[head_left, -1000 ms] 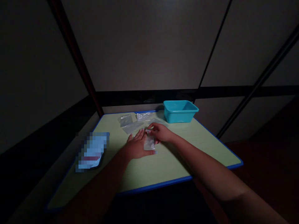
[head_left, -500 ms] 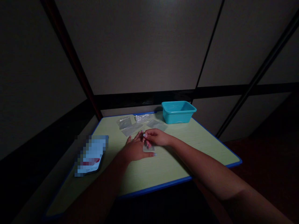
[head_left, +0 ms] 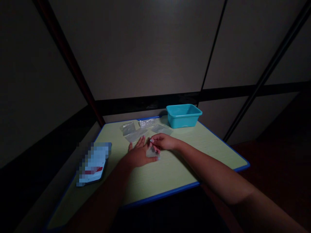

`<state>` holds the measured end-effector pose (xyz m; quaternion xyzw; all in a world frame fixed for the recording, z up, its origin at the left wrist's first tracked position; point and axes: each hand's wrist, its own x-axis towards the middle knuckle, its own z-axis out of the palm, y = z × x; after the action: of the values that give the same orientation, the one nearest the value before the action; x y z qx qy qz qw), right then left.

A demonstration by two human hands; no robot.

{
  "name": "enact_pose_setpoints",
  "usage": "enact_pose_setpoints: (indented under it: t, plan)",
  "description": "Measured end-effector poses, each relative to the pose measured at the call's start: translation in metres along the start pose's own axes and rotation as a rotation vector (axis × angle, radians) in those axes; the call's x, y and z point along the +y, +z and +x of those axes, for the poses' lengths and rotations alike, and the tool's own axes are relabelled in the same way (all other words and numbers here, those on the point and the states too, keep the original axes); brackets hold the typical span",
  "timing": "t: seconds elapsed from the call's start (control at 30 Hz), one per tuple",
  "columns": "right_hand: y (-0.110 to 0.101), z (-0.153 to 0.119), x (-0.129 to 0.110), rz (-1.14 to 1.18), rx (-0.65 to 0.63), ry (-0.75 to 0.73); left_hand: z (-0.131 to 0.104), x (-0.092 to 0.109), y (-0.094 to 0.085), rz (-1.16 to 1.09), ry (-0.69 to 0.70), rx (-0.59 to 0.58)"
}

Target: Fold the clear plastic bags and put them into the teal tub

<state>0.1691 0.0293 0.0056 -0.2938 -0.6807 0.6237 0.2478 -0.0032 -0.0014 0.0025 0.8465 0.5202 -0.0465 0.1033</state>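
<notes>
My left hand (head_left: 139, 154) lies palm down on the table, its fingers spread and its thumb stretched to the right. Partly under it, between thumb and forefinger, shows a small clear plastic bag (head_left: 153, 152). My right hand (head_left: 163, 142) is right beside it, thumb and forefinger pinched together just above the left forefinger. What sits in that pinch is hidden or too small to make out. Just beyond my hands lie more flat clear plastic bags, one (head_left: 136, 134) ahead of the left hand and another (head_left: 161, 130) behind the right.
A turquoise plastic basin (head_left: 184, 120) stands at the back right of the pale green table (head_left: 170, 174), which has a blue edge. Crumpled clear plastic (head_left: 147, 123) lies at the back. A phone (head_left: 96, 165) with a lit, blurred screen rests on the left. Dark panels (head_left: 145, 48) rise behind.
The view has shifted slightly. My right hand stays pinched near the left one, its lower fingers slightly lowered over the bag. My left hand stays flat.
</notes>
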Motion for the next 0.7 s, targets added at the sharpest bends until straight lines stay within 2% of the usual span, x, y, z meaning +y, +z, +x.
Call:
enact_pose_setpoints:
  t: [0.13, 0.27, 0.43, 0.7]
  plan:
    - [0.0, 0.001, 0.0, -0.005, 0.078, -0.023, -0.001, 0.001, -0.001, 0.008, 0.0, 0.006]
    - [-0.002, 0.003, 0.002, -0.012, 0.103, 0.009, -0.002, 0.003, -0.002, 0.005, -0.013, 0.02]
    - [-0.004, 0.006, 0.005, 0.036, 0.237, -0.049, -0.001, 0.004, 0.001, 0.024, -0.022, 0.054]
    - [-0.009, 0.011, 0.011, -0.035, 0.379, -0.047, 0.002, 0.004, 0.003, 0.025, -0.037, 0.046]
